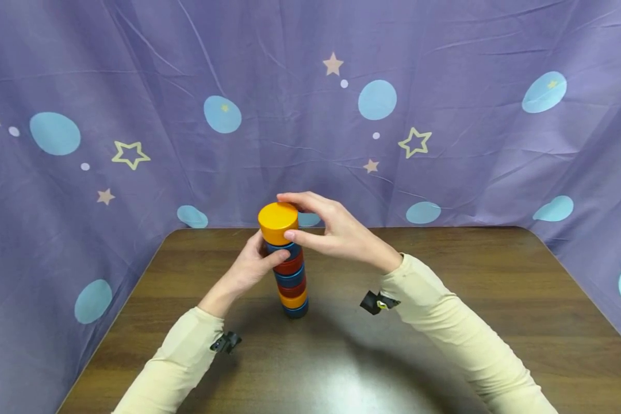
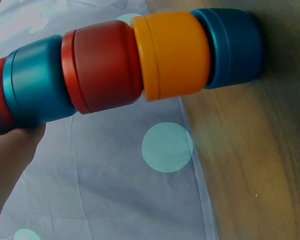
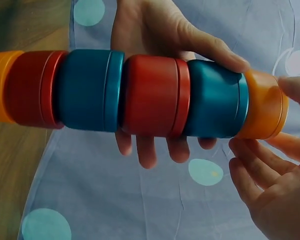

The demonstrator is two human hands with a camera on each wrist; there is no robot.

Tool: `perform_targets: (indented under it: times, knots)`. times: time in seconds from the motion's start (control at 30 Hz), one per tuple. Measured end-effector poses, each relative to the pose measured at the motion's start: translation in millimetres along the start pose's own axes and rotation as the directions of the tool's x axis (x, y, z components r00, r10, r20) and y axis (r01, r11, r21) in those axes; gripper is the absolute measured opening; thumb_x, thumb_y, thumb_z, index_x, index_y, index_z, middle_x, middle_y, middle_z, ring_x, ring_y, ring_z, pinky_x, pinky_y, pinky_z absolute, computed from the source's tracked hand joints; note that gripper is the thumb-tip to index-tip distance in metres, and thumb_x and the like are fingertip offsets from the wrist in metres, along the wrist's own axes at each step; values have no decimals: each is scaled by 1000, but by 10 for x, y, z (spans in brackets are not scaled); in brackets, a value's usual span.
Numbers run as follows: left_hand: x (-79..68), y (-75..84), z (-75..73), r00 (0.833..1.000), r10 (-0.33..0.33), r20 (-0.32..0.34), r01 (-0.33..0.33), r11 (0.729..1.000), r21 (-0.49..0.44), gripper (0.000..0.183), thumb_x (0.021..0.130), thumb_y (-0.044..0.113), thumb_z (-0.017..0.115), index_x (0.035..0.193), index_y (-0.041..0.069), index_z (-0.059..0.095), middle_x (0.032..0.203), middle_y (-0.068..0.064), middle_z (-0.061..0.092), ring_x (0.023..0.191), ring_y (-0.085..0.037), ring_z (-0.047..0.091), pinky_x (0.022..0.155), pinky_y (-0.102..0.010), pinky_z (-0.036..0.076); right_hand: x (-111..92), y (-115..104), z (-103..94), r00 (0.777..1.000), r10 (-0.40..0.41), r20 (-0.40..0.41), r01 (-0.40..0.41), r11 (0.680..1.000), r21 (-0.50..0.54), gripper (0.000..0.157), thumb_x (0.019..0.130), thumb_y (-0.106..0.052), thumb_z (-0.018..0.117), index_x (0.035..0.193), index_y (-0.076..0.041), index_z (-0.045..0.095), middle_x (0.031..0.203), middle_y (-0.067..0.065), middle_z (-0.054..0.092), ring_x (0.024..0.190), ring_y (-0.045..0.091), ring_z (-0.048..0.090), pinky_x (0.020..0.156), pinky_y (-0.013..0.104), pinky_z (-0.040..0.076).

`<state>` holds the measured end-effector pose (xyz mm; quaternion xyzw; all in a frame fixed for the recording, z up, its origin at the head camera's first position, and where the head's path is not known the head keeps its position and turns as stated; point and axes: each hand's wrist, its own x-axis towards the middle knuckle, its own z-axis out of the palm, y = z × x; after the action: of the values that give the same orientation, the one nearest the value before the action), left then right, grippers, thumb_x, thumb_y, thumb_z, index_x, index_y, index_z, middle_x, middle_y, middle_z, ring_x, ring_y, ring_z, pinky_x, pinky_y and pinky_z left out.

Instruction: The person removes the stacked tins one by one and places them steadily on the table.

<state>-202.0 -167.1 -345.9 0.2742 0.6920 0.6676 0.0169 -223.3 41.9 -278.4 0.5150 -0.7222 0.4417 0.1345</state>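
A tall stack of round, lidded tins (image 1: 291, 278) in blue, red and orange stands upright on the table. My left hand (image 1: 245, 268) holds its upper part; in the right wrist view, the fingers pass behind the stack and the thumb lies on the upper blue tin (image 3: 216, 102). My right hand (image 1: 336, 230) grips the orange tin (image 1: 278, 221) at the very top, thumb on the near side and fingers round the far side. That tin sits on the upper blue one. In the left wrist view, the lowest blue tin (image 2: 235, 49) stands on the wood below another orange tin (image 2: 172, 56).
The brown wooden table (image 1: 460, 322) has its back edge close against a purple curtain (image 1: 300, 115) printed with stars and blue dots. Small black wrist devices (image 1: 226, 342) sit on both cream sleeves (image 1: 445, 316).
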Motion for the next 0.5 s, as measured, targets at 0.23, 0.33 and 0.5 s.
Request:
perform_targets:
  times: [0.23, 0.33, 0.5]
  knots:
    - [-1, -40, 9, 1000, 22, -8, -22, 1000, 8, 95, 77, 57, 69, 131, -13, 36, 108, -2, 58, 94, -14, 59, 84, -27, 48, -2, 22, 35, 999, 36, 0, -36, 998, 59, 55, 86, -10, 74, 135, 0, 52, 130, 8, 57, 111, 13, 57, 96, 31, 44]
    - [1, -58, 12, 1000, 29, -11, -29, 999, 18, 95, 78, 58, 69, 131, -14, 36, 109, -2, 58, 95, -13, 59, 85, -27, 48, -6, 26, 35, 999, 50, -5, -50, 995, 84, 56, 85, -9, 75, 135, 0, 52, 129, 8, 58, 109, 13, 58, 95, 30, 46]
    - [10, -77, 9, 999, 43, -7, -42, 999, 32, 94, 78, 59, 67, 132, -13, 36, 108, -4, 57, 94, -14, 58, 85, -27, 48, -28, 18, 23, 997, 75, -21, -72, 991, 109, 55, 84, -9, 76, 134, 0, 54, 127, 7, 59, 108, 13, 59, 94, 30, 47]
